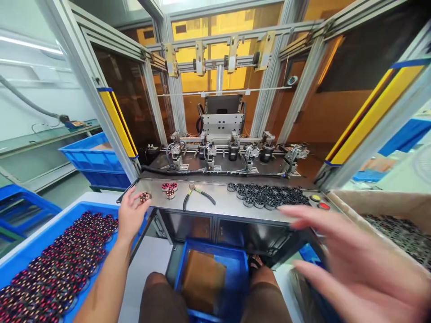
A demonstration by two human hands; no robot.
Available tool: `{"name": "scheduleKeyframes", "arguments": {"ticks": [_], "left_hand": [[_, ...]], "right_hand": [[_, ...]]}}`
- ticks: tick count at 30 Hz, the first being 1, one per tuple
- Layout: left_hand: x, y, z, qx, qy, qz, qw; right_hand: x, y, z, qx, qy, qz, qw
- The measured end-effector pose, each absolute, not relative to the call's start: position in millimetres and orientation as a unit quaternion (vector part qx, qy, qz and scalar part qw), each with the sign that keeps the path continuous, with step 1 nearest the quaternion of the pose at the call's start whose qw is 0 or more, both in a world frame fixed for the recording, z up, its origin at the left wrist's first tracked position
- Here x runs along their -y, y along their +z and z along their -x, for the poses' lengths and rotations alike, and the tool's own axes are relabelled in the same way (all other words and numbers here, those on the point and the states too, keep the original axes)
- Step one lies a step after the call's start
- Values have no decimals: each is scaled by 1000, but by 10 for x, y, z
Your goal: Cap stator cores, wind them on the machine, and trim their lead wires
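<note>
My left hand [132, 216] is closed around a small wound motor stator [144, 197] with copper-coloured coils, above the left end of the metal worktop [222, 200]. Just to its right, a few stators with red and copper windings [170, 194] sit together on that surface. My right hand [357, 255] is near the camera at lower right, blurred, its thumb and fingers apart and nothing between them. Beyond its fingertips lies a group of black unwound stator cores [269, 196]. Green-handled pliers [198, 195] lie spread in the middle of the worktop.
A blue bin of wound stators [60, 264] stands at left; a lined box of grey parts [400, 233] is at right. Behind the worktop is a row of machine fixtures [232, 152]. Yellow and red buttons [319, 202] sit at its right end. Below is a blue crate [244, 278].
</note>
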State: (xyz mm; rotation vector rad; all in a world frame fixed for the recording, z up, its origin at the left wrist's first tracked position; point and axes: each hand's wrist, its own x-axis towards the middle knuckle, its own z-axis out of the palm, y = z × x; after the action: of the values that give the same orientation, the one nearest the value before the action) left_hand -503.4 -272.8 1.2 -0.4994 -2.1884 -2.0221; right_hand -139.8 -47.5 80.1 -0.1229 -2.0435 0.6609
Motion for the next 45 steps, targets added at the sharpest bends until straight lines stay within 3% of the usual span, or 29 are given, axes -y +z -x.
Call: {"name": "scheduleKeyframes", "arguments": {"ticks": [7, 12, 19, 23, 27, 30, 36, 41, 45], "left_hand": [[2628, -137, 3572, 622, -725, 296, -31], [2655, -181, 3097, 628, -666, 403, -32], [2512, -171, 2993, 587, -703, 390, -96], [2466, -187, 2994, 547, -733, 378, -140], [2486, -183, 3002, 519, -746, 388, -154], [2468, -174, 3012, 524, -739, 410, -108], [2396, -182, 3007, 563, -707, 426, -36], [2425, -197, 3012, 573, -704, 417, -52], [2443, -182, 3022, 570, -716, 381, -131]], "right_hand": [[839, 129, 2209, 728, 654, 104, 179], [998, 75, 2259, 652, 750, 98, 58], [927, -12, 2140, 600, 794, 85, 40], [755, -153, 2029, 533, 846, 6, 21], [626, -387, 1896, 516, 851, -78, -63], [808, -533, 1874, 487, 870, -17, -79], [1335, -476, 1993, 362, 928, 86, -7], [1347, -464, 1881, 374, 919, 124, -16], [1272, -495, 1753, 418, 902, 98, -43]]}}
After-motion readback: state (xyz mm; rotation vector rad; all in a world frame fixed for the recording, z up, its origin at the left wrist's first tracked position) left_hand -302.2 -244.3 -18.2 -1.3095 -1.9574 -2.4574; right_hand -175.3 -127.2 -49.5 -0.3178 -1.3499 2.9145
